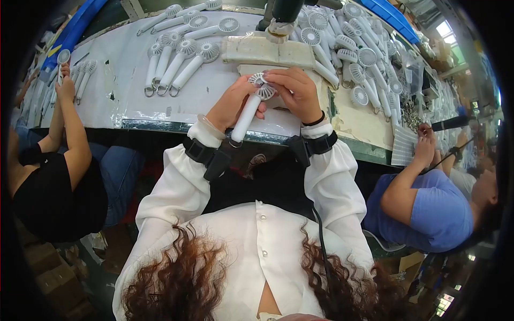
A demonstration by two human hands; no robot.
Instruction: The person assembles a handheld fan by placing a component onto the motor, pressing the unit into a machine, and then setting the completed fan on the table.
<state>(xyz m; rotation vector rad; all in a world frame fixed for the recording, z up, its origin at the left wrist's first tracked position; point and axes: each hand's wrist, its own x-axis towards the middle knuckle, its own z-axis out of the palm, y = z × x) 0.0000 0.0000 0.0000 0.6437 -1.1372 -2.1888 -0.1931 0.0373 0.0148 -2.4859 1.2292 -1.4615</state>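
Between my hands, above the table's front edge, is a white handheld fan (pixel 247 119). Its round slatted head points away from me, and its handle slants down toward me with a metal ring at the end. My left hand (pixel 234 101) is closed around the left side of the fan, near the head and upper handle. From the right, my right hand (pixel 297 92) has its fingers bent over the rim of the fan head. A white-wrapped block (pixel 267 51) lies just beyond my hands, under a dark machine head (pixel 284 13).
Several finished-looking white fans (pixel 184 64) lie in rows at the left. A large heap of fans (pixel 356 51) covers the right side. Co-workers sit on both sides: one in black (pixel 59 187) holds a fan, another in blue (pixel 428 208) works beside a black tool (pixel 452 123).
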